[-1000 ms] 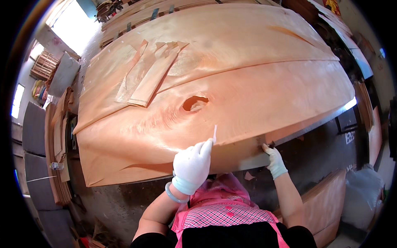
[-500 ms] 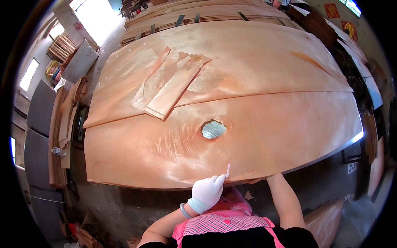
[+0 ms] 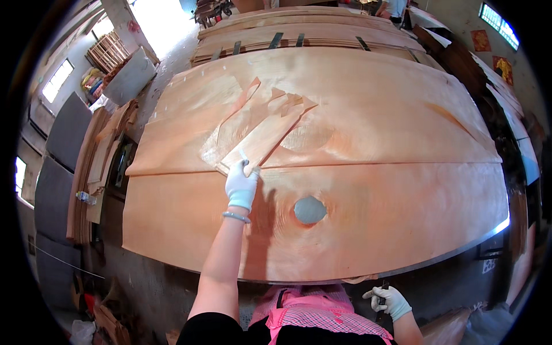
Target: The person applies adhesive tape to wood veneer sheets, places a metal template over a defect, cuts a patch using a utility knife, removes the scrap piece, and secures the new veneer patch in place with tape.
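My left hand [image 3: 241, 184], in a white glove, pinches a thin white strip [image 3: 243, 156] at the lower end of a long veneer offcut [image 3: 275, 129]. The torn offcuts lie on a large pinkish veneer sheet [image 3: 402, 207] spread over a bench, with a horizontal seam across it. A ragged round hole [image 3: 310, 209] in the sheet, right of my left forearm, shows grey beneath. My right hand [image 3: 390, 302], also gloved, is below the near edge, closed on a dark narrow tool [image 3: 381, 299]. Its exact kind is unclear.
Veneer stacks stand at the left [image 3: 86, 190] and lie beyond the sheet [image 3: 310, 31]. Grey panels [image 3: 54, 172] lean at the far left, with a bottle [image 3: 86, 198] beside them. A person [image 3: 394, 12] stands at the back right. Dark boards [image 3: 466, 69] line the right.
My left hand has moved forward with the white strip to the offcuts. My right hand has come back from the sheet's edge. The near sheet now lies down, and the view has shifted.
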Motion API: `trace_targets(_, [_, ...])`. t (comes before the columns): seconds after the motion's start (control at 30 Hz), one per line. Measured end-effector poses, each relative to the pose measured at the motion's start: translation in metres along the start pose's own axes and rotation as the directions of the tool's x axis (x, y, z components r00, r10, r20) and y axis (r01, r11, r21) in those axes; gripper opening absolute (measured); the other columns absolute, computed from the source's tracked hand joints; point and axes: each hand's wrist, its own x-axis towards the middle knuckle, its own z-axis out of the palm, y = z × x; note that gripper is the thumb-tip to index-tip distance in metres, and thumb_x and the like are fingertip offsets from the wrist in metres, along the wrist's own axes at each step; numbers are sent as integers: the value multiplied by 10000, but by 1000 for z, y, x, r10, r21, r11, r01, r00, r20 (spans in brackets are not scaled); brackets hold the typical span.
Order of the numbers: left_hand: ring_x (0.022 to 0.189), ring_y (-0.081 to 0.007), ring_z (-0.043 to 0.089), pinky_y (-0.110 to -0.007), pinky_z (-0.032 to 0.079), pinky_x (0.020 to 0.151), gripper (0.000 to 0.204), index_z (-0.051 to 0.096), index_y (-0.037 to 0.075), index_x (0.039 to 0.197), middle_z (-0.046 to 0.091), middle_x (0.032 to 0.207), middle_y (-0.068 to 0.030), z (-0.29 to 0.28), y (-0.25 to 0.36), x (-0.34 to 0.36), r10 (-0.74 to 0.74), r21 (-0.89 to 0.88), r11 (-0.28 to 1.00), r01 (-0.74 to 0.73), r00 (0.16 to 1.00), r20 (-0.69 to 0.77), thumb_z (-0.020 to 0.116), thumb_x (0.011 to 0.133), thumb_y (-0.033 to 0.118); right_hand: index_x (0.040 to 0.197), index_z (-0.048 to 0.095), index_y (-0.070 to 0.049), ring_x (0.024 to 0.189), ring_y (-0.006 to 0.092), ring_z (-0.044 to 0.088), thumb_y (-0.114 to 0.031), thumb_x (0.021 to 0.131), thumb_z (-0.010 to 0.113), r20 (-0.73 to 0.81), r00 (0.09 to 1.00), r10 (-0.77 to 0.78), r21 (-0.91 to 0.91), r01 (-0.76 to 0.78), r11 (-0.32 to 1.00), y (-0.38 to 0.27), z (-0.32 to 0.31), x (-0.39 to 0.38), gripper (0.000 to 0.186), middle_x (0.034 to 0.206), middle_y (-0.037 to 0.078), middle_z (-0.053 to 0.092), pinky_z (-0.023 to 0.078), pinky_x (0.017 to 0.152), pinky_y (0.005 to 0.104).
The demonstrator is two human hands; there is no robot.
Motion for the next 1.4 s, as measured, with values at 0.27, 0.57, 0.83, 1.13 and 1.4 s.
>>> trace_targets(0.27, [840,-313,686,-439,553,707,145,623,130,1047,671,993,-94,18,-56,53,-4,633,761,-140,975,222,589,906,142,1047,626,152,423,121,492,-285,996,536,155,965,-213,-128,234,964,-46,16,21,450,569,94,606,295,387,218])
trace_targets(0.57, [878,-320,687,-443,556,733,182,612,138,1106,687,1033,-106,8,-12,30,158,433,873,-224,970,183,583,929,169,1122,634,102,490,101,529,-277,1020,528,179,974,-141,-184,174,967,-65,25,74,407,598,22,600,352,437,209])
trace_targets(0.83, [837,-331,659,-457,526,691,100,646,127,992,670,970,-99,-3,0,51,140,461,870,-173,984,106,615,898,125,1100,632,118,439,66,456,-282,1025,519,248,960,-130,-241,191,951,-93,50,71,423,586,26,603,345,432,204])
trace_targets(1.13, [774,-274,647,-405,529,654,145,636,142,991,650,953,-55,-38,26,-62,516,175,797,-579,801,303,609,858,91,1177,627,97,484,65,475,-303,1022,523,286,952,-107,-291,193,937,-87,65,71,442,634,21,623,363,467,212])
trace_targets(1.4, [702,-190,629,-296,498,620,247,662,54,1076,694,926,-83,-28,13,-118,20,-116,993,11,964,267,688,918,241,1353,562,0,669,102,629,-290,963,623,217,871,-441,-734,444,514,-152,122,72,491,969,98,729,526,642,266])
